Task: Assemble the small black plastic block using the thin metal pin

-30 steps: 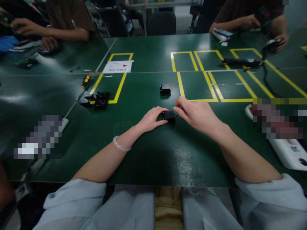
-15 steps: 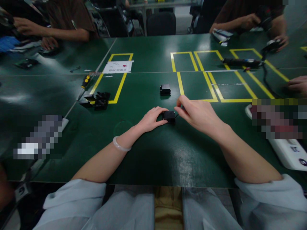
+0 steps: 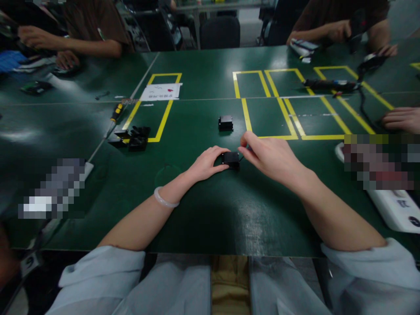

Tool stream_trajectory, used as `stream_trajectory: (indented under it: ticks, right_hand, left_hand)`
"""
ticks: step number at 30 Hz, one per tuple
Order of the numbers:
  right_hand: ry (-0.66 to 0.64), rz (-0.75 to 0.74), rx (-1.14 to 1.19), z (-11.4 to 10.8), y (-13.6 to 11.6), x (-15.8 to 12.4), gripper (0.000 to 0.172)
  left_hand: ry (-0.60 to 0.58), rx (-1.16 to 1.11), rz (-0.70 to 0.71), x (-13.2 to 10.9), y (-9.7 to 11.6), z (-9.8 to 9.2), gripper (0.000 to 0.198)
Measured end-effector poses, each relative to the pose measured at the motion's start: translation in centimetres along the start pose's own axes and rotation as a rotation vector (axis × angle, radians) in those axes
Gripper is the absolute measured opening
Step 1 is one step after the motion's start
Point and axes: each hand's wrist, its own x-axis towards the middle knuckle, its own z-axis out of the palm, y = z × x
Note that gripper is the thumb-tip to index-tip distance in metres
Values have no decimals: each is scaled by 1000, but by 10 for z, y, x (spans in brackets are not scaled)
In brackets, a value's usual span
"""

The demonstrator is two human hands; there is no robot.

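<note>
My left hand (image 3: 209,163) grips a small black box-shaped part (image 3: 231,159) from its left side, thumb below and fingers above, on the green table. Pinched in my right hand (image 3: 272,157) is a thin dark rod (image 3: 242,158). Its visible end meets the right side of the black part, and the rest is hidden by my fingers, so its exact kind does not show. Just beyond, a similar black box-shaped part (image 3: 225,123) rests by itself on the table. Several black pieces (image 3: 138,138) lie in a cluster to the left.
A yellow-and-black screwdriver (image 3: 117,113) lies left of the yellow tape outlines. Farther back are a paper label (image 3: 161,91) and a black cylindrical tool (image 3: 331,85) with a cable. White power strips (image 3: 398,212) flank my arms. Co-workers' hands (image 3: 402,119) are at the right and far side.
My hands and the black part stay almost in place. At the far right, a co-worker's hand has come slightly farther into view, and another co-worker's held dark tool has tilted.
</note>
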Motion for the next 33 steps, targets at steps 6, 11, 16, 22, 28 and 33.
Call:
stream_trajectory:
  ticks: [6,11,16,22,28,33]
  right_hand:
    - [-7,-3,8,-2,-2,0,27]
    - [14,-23,32,0,-1,-1,26]
    - [-3,-15,-6,1,0,0,28]
    - [-3,-15,22,-1,-2,0,25]
    - [-15,-6,1,0,0,1,29]
    - [-3,3,6,-1,-1,0,26]
  left_hand:
    - [-16,-4,-20,0,2,-1,44]
    - [-5,-13,-10,0,1,-1,43]
    - [-10,-10,-3,0,1,0,44]
    - [-13,0,-8,0,0,0,43]
    - [-2,-1,1,0,0,0,44]
    - [-7,-5,-5,0,1,-1,44]
